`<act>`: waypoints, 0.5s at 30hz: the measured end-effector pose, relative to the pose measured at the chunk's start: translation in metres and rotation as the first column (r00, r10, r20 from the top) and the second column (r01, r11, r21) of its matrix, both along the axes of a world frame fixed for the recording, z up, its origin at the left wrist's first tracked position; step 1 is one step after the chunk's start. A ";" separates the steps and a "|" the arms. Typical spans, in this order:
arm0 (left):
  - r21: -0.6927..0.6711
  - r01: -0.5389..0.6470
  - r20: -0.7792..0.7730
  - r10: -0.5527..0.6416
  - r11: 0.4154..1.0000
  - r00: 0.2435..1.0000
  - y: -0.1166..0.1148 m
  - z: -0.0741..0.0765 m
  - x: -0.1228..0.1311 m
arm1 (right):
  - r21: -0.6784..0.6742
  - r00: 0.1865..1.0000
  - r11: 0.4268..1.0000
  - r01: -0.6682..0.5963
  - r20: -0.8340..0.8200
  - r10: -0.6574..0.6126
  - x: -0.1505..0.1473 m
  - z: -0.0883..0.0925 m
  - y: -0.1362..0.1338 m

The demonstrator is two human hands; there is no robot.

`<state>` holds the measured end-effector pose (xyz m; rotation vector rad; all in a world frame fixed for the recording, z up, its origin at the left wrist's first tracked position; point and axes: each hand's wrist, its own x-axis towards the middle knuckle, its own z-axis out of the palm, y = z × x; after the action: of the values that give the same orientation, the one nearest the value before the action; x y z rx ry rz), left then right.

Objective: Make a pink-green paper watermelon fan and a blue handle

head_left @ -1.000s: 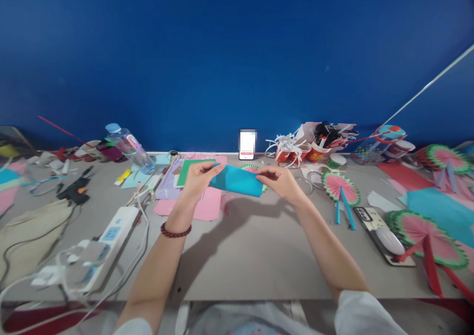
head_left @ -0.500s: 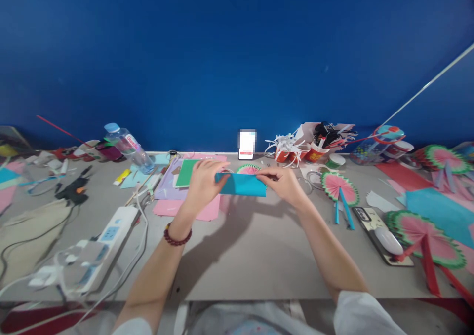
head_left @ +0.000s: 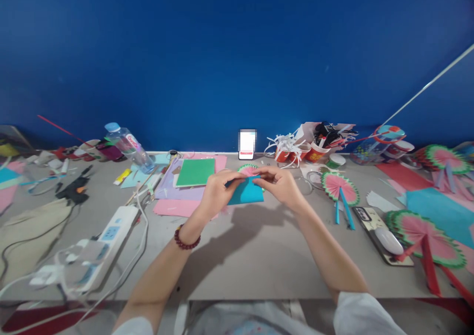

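A sheet of blue paper [head_left: 247,192] is held up above the table between my two hands. My left hand [head_left: 219,189], with a dark red bead bracelet on the wrist, pinches its upper edge. The fingers of my right hand [head_left: 279,184] pinch the same edge a little to the right, so both sets of fingertips are close together. Just behind the paper, a pink and green pleated paper fan [head_left: 249,168] shows in part. To the left of my left hand lies a green paper pad [head_left: 195,171] on pink and purple sheets.
A phone [head_left: 246,145] stands against the blue wall. Cups of paper strips [head_left: 287,150], more fans [head_left: 339,189] and a phone with a mouse [head_left: 388,241] on it are to the right. A bottle [head_left: 131,150], glue gun [head_left: 74,189] and power strip [head_left: 107,246] are on the left.
My left hand has moved right along the paper's top edge, closer to my right hand. The green pad shows fully now, and the paper hangs slightly lower.
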<state>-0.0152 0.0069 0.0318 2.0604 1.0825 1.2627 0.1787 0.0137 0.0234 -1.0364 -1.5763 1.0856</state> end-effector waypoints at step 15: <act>0.068 0.015 -0.008 -0.015 0.998 1.000 -0.001 0.002 -0.001 | -0.007 1.000 1.000 0.014 -0.027 -0.014 0.000 0.006 -0.005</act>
<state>-0.0164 0.0059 0.0341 2.1208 1.0392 1.3018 0.1785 0.0086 0.0297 -1.0318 -1.5432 1.0914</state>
